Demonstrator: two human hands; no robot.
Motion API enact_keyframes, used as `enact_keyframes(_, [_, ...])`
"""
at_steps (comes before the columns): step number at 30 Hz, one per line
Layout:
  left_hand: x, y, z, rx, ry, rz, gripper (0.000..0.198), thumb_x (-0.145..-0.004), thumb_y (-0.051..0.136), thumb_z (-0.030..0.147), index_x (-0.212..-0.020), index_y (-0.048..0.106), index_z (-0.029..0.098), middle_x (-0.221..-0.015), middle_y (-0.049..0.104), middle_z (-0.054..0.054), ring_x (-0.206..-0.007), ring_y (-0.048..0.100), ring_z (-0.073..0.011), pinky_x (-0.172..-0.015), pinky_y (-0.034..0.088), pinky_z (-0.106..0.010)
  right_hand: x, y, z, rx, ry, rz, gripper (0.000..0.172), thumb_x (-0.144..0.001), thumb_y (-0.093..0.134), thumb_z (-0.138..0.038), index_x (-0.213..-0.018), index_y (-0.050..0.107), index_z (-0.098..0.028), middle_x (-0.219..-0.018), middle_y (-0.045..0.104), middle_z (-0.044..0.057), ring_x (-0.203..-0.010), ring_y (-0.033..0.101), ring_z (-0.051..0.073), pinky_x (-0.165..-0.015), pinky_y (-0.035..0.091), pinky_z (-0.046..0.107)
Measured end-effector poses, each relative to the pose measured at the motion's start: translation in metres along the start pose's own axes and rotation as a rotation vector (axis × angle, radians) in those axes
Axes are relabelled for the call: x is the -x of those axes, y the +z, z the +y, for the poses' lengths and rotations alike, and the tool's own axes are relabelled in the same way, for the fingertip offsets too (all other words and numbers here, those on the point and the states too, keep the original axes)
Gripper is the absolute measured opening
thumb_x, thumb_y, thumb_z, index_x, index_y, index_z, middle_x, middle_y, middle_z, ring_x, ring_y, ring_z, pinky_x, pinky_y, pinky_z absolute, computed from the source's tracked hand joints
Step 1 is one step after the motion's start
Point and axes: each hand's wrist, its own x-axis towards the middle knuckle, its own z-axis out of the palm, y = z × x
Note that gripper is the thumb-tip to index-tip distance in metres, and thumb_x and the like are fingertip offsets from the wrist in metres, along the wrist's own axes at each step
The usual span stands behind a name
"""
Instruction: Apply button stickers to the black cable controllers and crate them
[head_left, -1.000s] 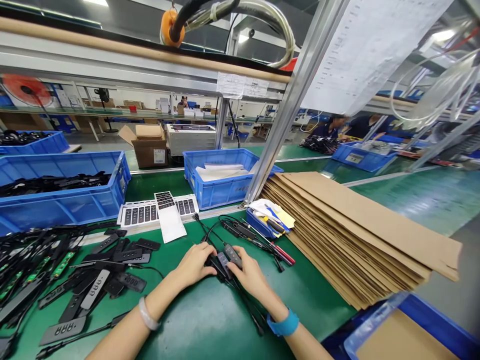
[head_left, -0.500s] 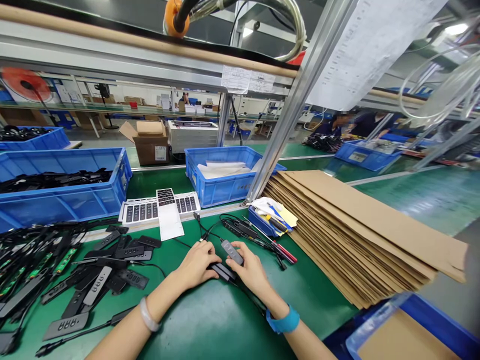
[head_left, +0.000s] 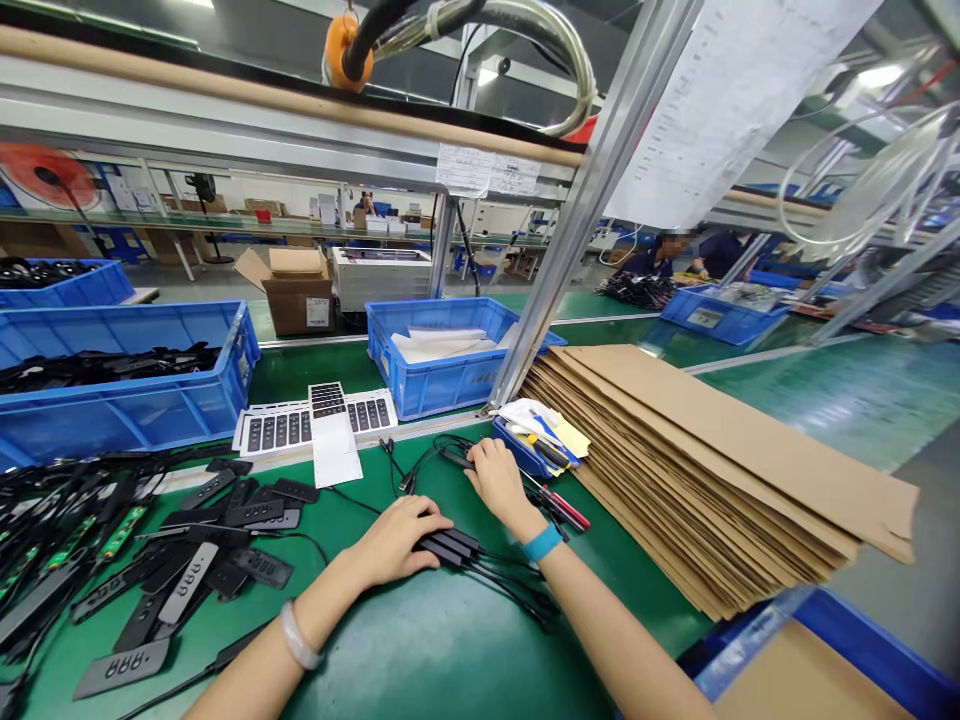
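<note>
My left hand (head_left: 401, 540) is closed around one end of several slim black cabled controllers (head_left: 452, 548), lying side by side on the green bench. Their cables trail to the right. Farther back, my right hand (head_left: 499, 485) has its fingers curled over a black cabled controller (head_left: 454, 458); its fingertips are partly hidden. Loose black cables with plugs (head_left: 405, 480) lie between the hands. To the left is a heap of black and grey button covers (head_left: 191, 583), beside cabled parts with green circuit boards (head_left: 127, 528).
Sticker sheets (head_left: 335, 450) lie behind my left hand. A blue tool tray (head_left: 519, 450) and screwdrivers (head_left: 566, 510) sit beside my right hand. Flat cardboard (head_left: 720, 440) is stacked at right. Blue bins (head_left: 442, 385) and a metal post (head_left: 577, 220) stand behind.
My right hand has moved back and right, from a grey button controller beside my left hand to the black one behind. My left hand stays on the controllers, now grouped together.
</note>
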Motion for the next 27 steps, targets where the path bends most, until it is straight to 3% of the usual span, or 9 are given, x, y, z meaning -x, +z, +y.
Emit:
enact_keyframes(5, [0.002, 0.0, -0.001, -0.028, 0.028, -0.006, 0.048, -0.078, 0.073, 0.035, -0.122, 0.058, 0.022, -0.155, 0.026, -0.015, -0.145, 0.019, -0.0351, -0.114, 0.028, -0.056, 0.04, -0.002, -0.008, -0.088, -0.101, -0.144, 0.011, -0.088, 0.054, -0.019, -0.085, 0.064, -0.022, -0.077, 0.067, 0.002, -0.071, 0.063, 0.019, -0.064, 0.048, 0.028])
enact_keyframes(7, [0.001, 0.001, -0.001, 0.021, 0.034, -0.046, 0.046, -0.081, 0.069, 0.035, -0.121, 0.055, 0.02, -0.153, 0.031, -0.016, -0.144, 0.022, -0.0322, -0.115, 0.027, -0.054, 0.048, -0.003, -0.007, -0.099, -0.108, -0.169, 0.017, -0.092, 0.051, -0.024, -0.084, 0.066, -0.023, -0.072, 0.067, 0.0, -0.065, 0.062, 0.017, -0.061, 0.048, 0.026])
enact_keyframes(10, [-0.001, 0.001, 0.001, 0.049, 0.055, -0.062, 0.049, -0.084, 0.064, 0.038, -0.126, 0.048, 0.02, -0.139, 0.05, -0.015, -0.137, 0.037, -0.0277, -0.117, 0.026, -0.05, 0.039, -0.005, 0.004, -0.032, -0.034, -0.09, 0.015, -0.092, 0.051, -0.021, -0.096, 0.065, -0.02, -0.088, 0.068, 0.007, -0.081, 0.063, 0.021, -0.072, 0.05, 0.032])
enact_keyframes(12, [-0.002, 0.001, 0.002, 0.011, 0.063, -0.076, 0.06, -0.085, 0.062, 0.037, -0.137, 0.039, 0.018, -0.138, 0.049, -0.016, -0.134, 0.04, -0.0284, -0.117, 0.025, -0.05, 0.027, -0.007, 0.012, 0.029, 0.013, -0.036, 0.014, -0.088, 0.057, -0.018, -0.1, 0.064, -0.016, -0.096, 0.066, 0.013, -0.091, 0.062, 0.027, -0.079, 0.049, 0.038])
enact_keyframes(15, [0.0, 0.002, 0.004, -0.084, 0.061, -0.126, 0.073, -0.086, 0.059, 0.033, -0.148, 0.024, 0.016, -0.142, 0.043, -0.018, -0.137, 0.036, -0.0315, -0.117, 0.024, -0.052, 0.017, -0.01, 0.019, 0.075, 0.027, 0.001, 0.013, -0.089, 0.055, -0.016, -0.099, 0.063, -0.014, -0.092, 0.065, 0.015, -0.09, 0.062, 0.03, -0.077, 0.049, 0.04])
enact_keyframes(17, [0.001, 0.003, 0.004, -0.115, 0.065, -0.145, 0.071, -0.088, 0.056, 0.035, -0.149, 0.024, 0.017, -0.146, 0.039, -0.018, -0.14, 0.031, -0.0319, -0.117, 0.024, -0.052, 0.021, -0.01, 0.017, 0.077, 0.015, 0.022, 0.019, -0.094, 0.047, -0.018, -0.104, 0.062, -0.013, -0.091, 0.065, 0.015, -0.086, 0.063, 0.029, -0.073, 0.05, 0.039])
enact_keyframes(20, [0.004, 0.002, 0.005, -0.118, 0.065, -0.127, 0.067, -0.089, 0.054, 0.041, -0.147, 0.029, 0.02, -0.156, 0.021, -0.019, -0.146, 0.017, -0.0346, -0.116, 0.024, -0.055, 0.039, -0.006, 0.012, 0.049, -0.058, 0.018, 0.026, -0.095, 0.044, -0.017, -0.113, 0.063, -0.017, -0.101, 0.065, 0.014, -0.091, 0.064, 0.027, -0.075, 0.052, 0.038])
enact_keyframes(24, [0.006, 0.001, 0.007, -0.114, 0.07, -0.077, 0.066, -0.086, 0.059, 0.04, -0.145, 0.034, 0.022, -0.161, -0.004, -0.016, -0.146, -0.001, -0.0401, -0.115, 0.019, -0.061, 0.065, 0.002, 0.009, -0.134, -0.261, -0.073, 0.035, -0.089, 0.053, -0.011, -0.118, 0.067, -0.026, -0.12, 0.065, 0.01, -0.111, 0.06, 0.024, -0.092, 0.051, 0.039])
enact_keyframes(27, [0.007, 0.001, 0.008, -0.09, 0.08, -0.12, 0.068, -0.085, 0.06, 0.039, -0.145, 0.032, 0.02, -0.16, -0.004, -0.018, -0.146, -0.001, -0.0386, -0.115, 0.015, -0.062, 0.072, 0.0, 0.008, -0.357, -0.348, -0.198, 0.035, -0.088, 0.053, -0.012, -0.115, 0.07, -0.026, -0.126, 0.064, 0.01, -0.117, 0.059, 0.024, -0.099, 0.048, 0.045])
